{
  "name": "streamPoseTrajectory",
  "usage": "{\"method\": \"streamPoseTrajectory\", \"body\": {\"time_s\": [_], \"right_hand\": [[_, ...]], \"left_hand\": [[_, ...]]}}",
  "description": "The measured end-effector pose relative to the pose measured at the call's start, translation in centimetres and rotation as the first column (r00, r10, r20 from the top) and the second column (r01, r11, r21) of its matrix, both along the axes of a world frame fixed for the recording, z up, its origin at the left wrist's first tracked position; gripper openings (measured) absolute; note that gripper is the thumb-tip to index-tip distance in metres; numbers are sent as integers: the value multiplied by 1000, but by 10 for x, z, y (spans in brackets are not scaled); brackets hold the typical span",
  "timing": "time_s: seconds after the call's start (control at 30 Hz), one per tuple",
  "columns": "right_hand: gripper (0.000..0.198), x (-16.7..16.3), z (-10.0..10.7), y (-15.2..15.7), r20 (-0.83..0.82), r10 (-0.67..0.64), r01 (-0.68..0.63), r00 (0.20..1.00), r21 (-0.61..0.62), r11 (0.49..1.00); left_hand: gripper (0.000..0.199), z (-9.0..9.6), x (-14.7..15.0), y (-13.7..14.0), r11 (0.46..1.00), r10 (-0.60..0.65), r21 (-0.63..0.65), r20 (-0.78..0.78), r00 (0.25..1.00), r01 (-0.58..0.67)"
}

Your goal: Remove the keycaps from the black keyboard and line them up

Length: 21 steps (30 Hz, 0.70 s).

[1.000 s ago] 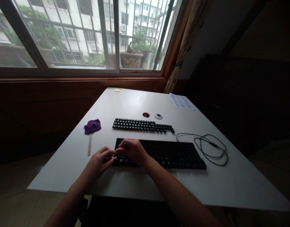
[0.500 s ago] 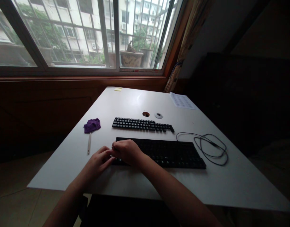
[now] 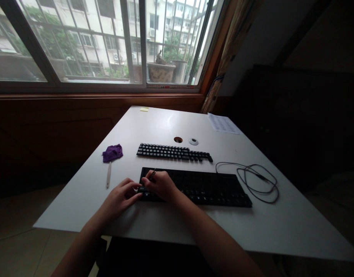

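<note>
A black keyboard lies along the desk in front of me. My left hand is at its left end, thumb and bent fingers around the near left corner. Over the left keys is my right hand, closed on a thin dark tool whose upper end sticks out above the fingers. The tool's lower end is hidden, so its kind cannot be made out. Behind the keyboard, black keycaps stand in neat rows.
A purple cloth and a pale brush-like handle lie at left. The keyboard's cable coils at right. Farther back on the white desk are a round hole, its cover, printed paper and a yellow note.
My right hand has moved slightly right, away from my left fingers, and the tool in it now stands more upright. My left thumb and forefinger have parted at the keyboard's corner.
</note>
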State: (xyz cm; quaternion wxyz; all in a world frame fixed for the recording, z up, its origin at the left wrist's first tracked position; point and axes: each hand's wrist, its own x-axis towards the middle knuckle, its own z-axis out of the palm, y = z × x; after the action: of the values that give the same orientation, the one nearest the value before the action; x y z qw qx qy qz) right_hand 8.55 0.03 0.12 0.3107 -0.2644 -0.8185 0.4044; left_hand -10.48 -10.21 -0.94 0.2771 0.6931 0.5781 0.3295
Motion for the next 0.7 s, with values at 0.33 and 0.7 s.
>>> {"method": "streamPoseTrajectory", "body": {"time_s": [0.33,0.7], "right_hand": [[31,-1,-7,8,-177,-107,25,978,-411,911],[36,1,-4,5,-189,-51,-17,981,-342,939]], "left_hand": [[22,9,2,6,998,35,-57,36,999,-33],[29,4,8,5,990,132,-71,190,973,-120]]}}
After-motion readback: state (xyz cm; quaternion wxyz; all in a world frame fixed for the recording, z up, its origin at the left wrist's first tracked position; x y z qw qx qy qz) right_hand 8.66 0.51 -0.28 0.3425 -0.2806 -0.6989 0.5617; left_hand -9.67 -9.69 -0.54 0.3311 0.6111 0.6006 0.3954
